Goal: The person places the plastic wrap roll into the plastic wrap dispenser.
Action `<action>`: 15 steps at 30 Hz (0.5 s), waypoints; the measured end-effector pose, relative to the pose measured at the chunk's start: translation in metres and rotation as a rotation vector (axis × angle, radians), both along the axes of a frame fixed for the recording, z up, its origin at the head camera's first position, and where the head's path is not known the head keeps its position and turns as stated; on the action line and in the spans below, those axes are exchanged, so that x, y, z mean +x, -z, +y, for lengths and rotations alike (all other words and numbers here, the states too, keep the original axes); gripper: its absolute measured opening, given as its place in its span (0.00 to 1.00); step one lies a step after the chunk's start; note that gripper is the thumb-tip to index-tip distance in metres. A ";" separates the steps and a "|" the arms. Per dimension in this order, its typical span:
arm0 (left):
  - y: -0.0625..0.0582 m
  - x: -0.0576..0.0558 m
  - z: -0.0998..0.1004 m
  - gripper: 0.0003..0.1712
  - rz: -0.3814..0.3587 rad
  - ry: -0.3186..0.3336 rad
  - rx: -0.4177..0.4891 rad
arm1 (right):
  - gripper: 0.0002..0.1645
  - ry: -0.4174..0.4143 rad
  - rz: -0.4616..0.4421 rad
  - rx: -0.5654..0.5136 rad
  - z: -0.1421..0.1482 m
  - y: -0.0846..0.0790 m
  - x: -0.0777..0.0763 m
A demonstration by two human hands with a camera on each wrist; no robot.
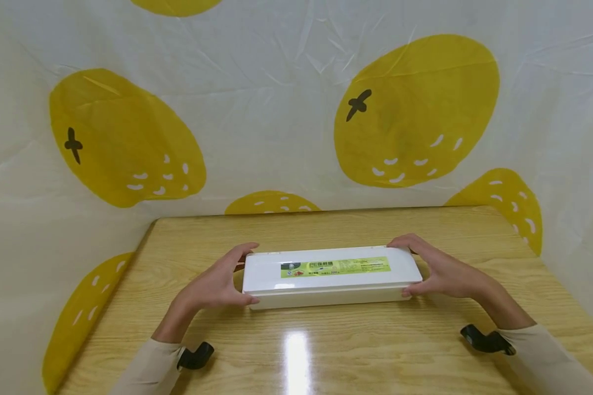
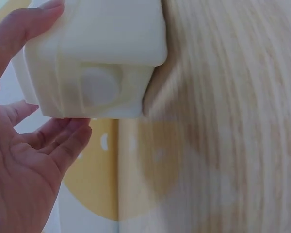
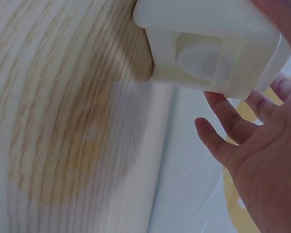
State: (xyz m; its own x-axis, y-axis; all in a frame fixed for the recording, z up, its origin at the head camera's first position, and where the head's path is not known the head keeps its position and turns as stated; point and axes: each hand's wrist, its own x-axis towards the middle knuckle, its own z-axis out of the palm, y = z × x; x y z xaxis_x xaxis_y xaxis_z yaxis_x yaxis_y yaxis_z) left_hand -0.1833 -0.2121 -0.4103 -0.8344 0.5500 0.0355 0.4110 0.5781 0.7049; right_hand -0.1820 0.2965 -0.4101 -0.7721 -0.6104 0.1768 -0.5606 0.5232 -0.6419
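Note:
A long white cling-film box [image 1: 267,282] with a green and yellow printed label [image 1: 336,267] lies crosswise on the wooden table. My left hand [image 1: 219,282] grips its left end, thumb on the near side and fingers at the far side. At the other end my right hand [image 1: 440,271] holds it the same way. The left wrist view shows the box's end face [image 2: 99,87] with a round whitish shape in a recess. A similar end face [image 3: 201,56] appears in the right wrist view, where one finger stands free of the box. What is inside is hidden.
The glossy wood-grain table [image 1: 356,351] ends at the back against a white cloth [image 1: 272,120] printed with big yellow fruits. Black wrist devices [image 1: 196,356] sit at both beige sleeves. A bright light reflection lies on the table in front of the box.

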 end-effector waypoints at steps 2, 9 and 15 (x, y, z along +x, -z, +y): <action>0.002 0.000 0.000 0.65 -0.004 -0.004 0.010 | 0.51 -0.001 0.004 -0.002 0.000 0.001 0.000; 0.006 -0.002 -0.002 0.66 0.011 -0.028 0.007 | 0.52 0.003 0.004 -0.005 -0.001 0.002 0.002; 0.003 -0.005 -0.003 0.65 0.022 -0.012 0.004 | 0.51 0.006 0.009 -0.001 -0.001 0.002 0.004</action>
State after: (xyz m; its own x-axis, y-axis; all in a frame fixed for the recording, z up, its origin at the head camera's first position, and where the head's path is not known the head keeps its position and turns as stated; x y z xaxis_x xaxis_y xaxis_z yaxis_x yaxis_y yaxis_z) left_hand -0.1887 -0.2150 -0.4130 -0.8397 0.5401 0.0557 0.4194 0.5801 0.6982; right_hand -0.1782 0.2952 -0.4117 -0.7743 -0.6055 0.1842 -0.5631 0.5262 -0.6372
